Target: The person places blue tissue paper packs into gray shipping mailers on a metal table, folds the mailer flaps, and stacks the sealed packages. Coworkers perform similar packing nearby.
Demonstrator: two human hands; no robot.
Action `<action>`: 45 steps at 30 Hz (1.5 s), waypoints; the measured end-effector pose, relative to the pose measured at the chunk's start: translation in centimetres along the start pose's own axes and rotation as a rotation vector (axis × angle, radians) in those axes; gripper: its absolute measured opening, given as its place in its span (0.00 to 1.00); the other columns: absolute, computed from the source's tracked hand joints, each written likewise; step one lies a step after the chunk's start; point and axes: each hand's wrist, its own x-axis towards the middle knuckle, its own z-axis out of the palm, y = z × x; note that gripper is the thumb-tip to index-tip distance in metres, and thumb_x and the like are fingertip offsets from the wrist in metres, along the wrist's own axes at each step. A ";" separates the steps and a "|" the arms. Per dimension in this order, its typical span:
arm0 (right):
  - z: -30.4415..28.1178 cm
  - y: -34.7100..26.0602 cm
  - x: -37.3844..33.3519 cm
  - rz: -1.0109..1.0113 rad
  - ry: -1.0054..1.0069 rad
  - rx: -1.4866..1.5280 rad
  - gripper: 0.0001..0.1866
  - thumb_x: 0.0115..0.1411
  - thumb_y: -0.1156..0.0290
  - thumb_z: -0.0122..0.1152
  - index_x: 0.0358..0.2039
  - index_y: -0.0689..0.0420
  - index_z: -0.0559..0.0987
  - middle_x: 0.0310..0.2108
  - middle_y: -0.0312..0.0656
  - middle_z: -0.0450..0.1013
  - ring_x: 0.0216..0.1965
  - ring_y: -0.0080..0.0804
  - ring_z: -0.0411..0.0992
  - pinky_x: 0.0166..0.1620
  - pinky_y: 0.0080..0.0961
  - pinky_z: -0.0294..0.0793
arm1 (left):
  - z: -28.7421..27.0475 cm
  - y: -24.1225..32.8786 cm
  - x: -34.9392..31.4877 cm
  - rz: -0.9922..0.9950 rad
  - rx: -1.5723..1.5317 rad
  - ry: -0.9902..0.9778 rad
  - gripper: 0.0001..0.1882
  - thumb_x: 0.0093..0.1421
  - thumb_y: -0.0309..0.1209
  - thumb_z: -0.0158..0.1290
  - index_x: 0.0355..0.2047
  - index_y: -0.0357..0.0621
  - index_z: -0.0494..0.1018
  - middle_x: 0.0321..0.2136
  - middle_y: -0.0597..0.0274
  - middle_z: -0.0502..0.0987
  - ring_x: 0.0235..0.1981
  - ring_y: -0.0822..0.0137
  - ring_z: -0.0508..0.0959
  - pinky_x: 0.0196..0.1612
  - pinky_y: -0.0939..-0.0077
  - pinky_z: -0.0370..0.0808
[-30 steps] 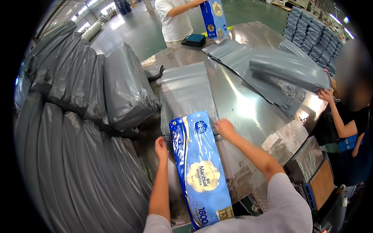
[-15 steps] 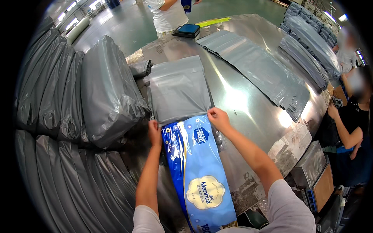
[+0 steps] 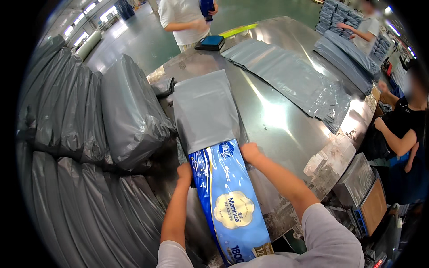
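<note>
A long blue toilet paper pack (image 3: 259, 196) in shiny printed film lies lengthwise before me, its near end close to my body. Its far end is tucked into the mouth of a grey plastic bag (image 3: 205, 111) that lies flat on the metal table. My left hand (image 3: 184, 173) is closed against the pack's left side, just below the bag's mouth. On the opposite side, my right hand (image 3: 251, 153) is closed in a fist-like grip at the pack's edge, close to the bag's rim. The fingertips of both hands are hidden beside the pack.
Big filled grey bags (image 3: 129, 111) are heaped along the left. A fan of flat grey bags (image 3: 286, 80) covers the right of the metal table (image 3: 268, 147). A black scale-like device (image 3: 210, 43) sits at the far edge. Other people stand beyond the table and at right.
Both hands have let go of the bag's mouth and come back along the pack's sides. The bag's rim now reaches further over the pack's far end.
</note>
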 end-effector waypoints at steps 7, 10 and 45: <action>2.9 -2.2 -14.9 0.026 -0.062 0.090 0.08 0.44 0.67 0.51 0.16 0.54 0.77 0.18 0.46 0.73 0.22 0.42 0.73 0.24 0.38 0.70 | 4.8 0.4 -15.0 -0.142 -0.221 -0.022 0.13 0.52 0.36 0.42 0.24 0.43 0.74 0.26 0.49 0.75 0.29 0.50 0.76 0.30 0.58 0.71; 6.1 -2.2 -26.0 -0.015 -0.114 0.190 0.06 0.42 0.68 0.52 0.15 0.55 0.76 0.17 0.45 0.72 0.22 0.41 0.72 0.23 0.37 0.70 | 8.3 2.1 -27.3 -0.315 -0.316 -0.198 0.16 0.53 0.39 0.40 0.28 0.44 0.75 0.27 0.50 0.75 0.31 0.51 0.76 0.32 0.57 0.71; 5.9 2.2 -40.6 0.176 -0.253 1.167 0.08 0.52 0.72 0.55 0.21 0.62 0.74 0.18 0.36 0.72 0.20 0.18 0.69 0.24 0.17 0.66 | -1.5 10.3 -42.9 -0.168 -1.001 0.038 0.10 0.56 0.35 0.46 0.29 0.42 0.70 0.23 0.58 0.71 0.24 0.66 0.72 0.28 0.73 0.68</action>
